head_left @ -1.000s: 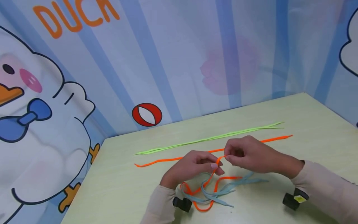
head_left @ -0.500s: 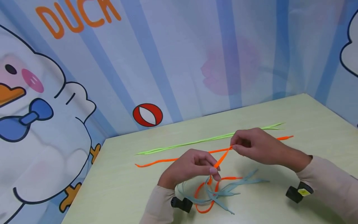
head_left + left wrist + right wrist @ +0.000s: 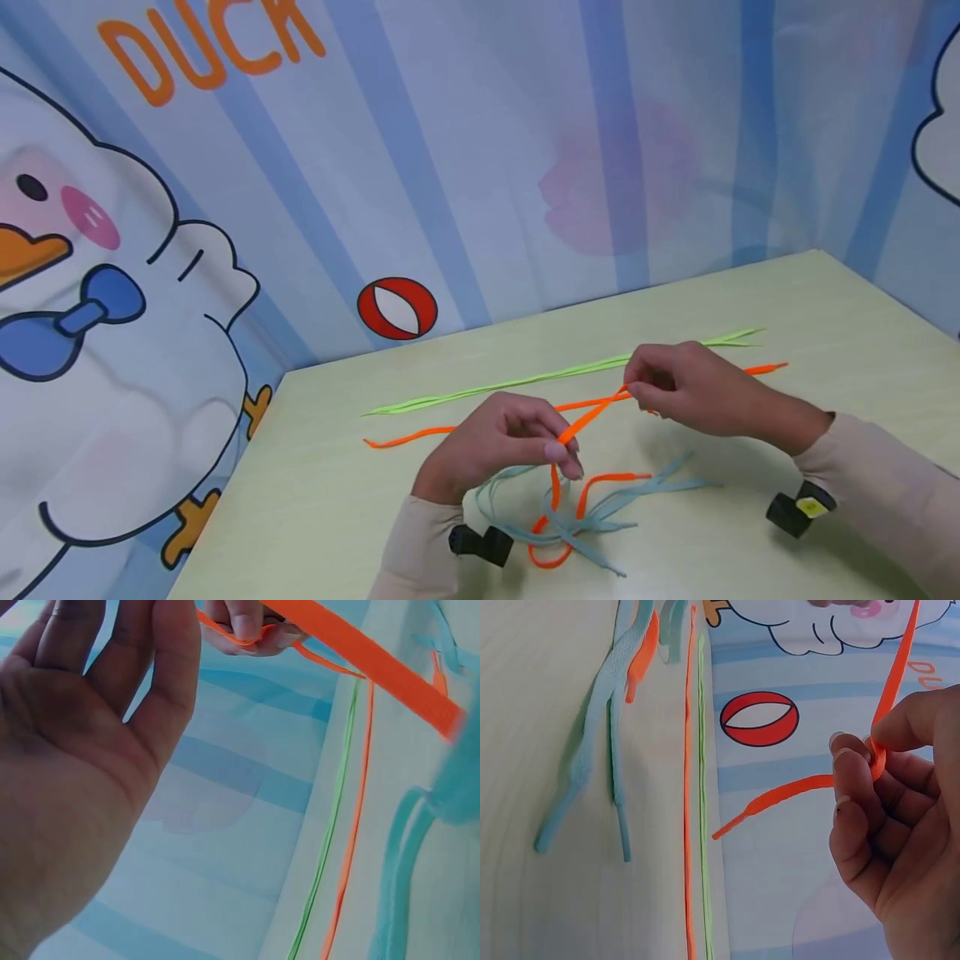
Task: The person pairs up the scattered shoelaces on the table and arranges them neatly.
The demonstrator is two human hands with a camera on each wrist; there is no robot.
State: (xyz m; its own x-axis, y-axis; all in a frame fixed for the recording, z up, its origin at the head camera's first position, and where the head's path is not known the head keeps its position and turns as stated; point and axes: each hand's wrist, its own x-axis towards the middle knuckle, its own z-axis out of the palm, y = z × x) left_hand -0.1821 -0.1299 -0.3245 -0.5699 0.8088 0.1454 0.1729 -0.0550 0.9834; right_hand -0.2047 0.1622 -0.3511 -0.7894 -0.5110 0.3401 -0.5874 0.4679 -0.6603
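Note:
An orange shoelace [image 3: 587, 420] is stretched between my two hands above the table. My right hand [image 3: 693, 390] pinches it near one end; in the right wrist view its tipped end [image 3: 769, 801] pokes out past the fingers. Lower and to the left, my left hand [image 3: 506, 437] pinches the same lace between thumb and fingers. From there the lace drops into a tangle of light blue shoelaces [image 3: 600, 523] on the table, where an orange loop [image 3: 551, 563] and another orange tip [image 3: 630, 477] show among the blue strands.
Behind the hands a second orange shoelace [image 3: 420, 434] lies stretched across the pale table [image 3: 300, 500]. Farther back, green shoelaces [image 3: 480, 388] lie roughly parallel to it. A printed cloth backdrop [image 3: 487, 167] with a duck stands along the table's rear edge.
My right hand has moved up and right, drawing a longer orange stretch out between the hands. My left hand has shifted slightly left, and the orange loop in the tangle has become smaller.

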